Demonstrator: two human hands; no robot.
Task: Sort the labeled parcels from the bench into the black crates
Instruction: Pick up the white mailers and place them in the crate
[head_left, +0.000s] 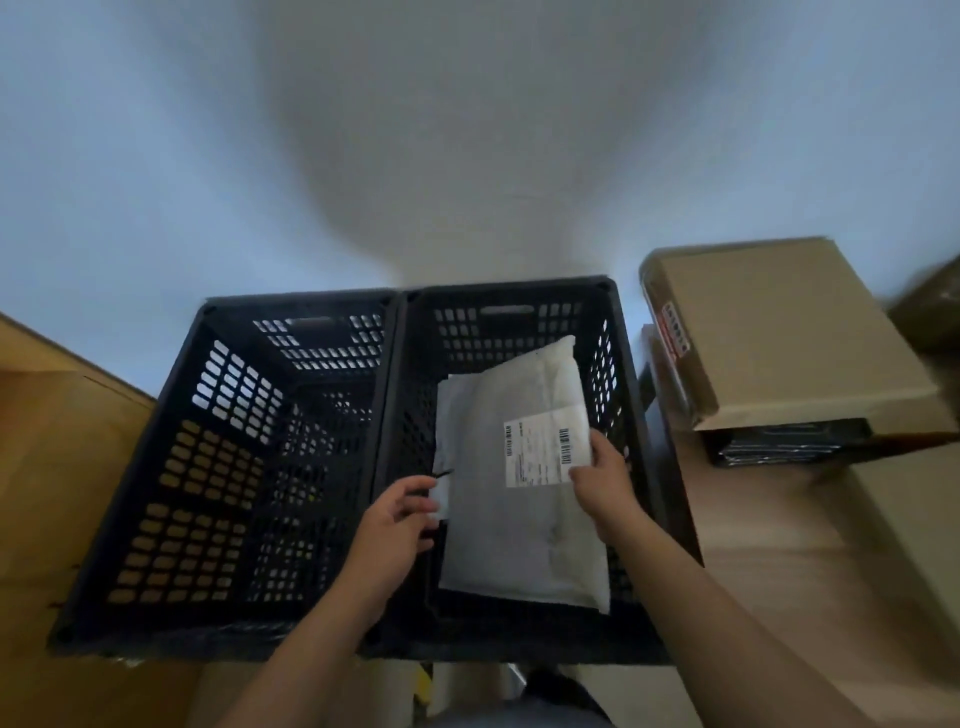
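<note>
Both hands, left hand (397, 519) and right hand (605, 480), grip a white parcel (519, 483) inside the right crate (631, 395); left crate (171, 395) holds nothing.

Left crate (218, 467) open, unobstructed; white parcel (519, 467) fills right crate (613, 332); cardboard boxes (779, 332) crowd right.

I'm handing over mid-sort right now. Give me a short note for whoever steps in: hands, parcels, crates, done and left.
Left hand pinches the white parcel's left edge; right hand grips its right edge by the shipping label.
The parcel is in the right black crate, over another white parcel.
The left black crate looks empty.
Left: release it, then sort the cardboard box on the right.
</note>
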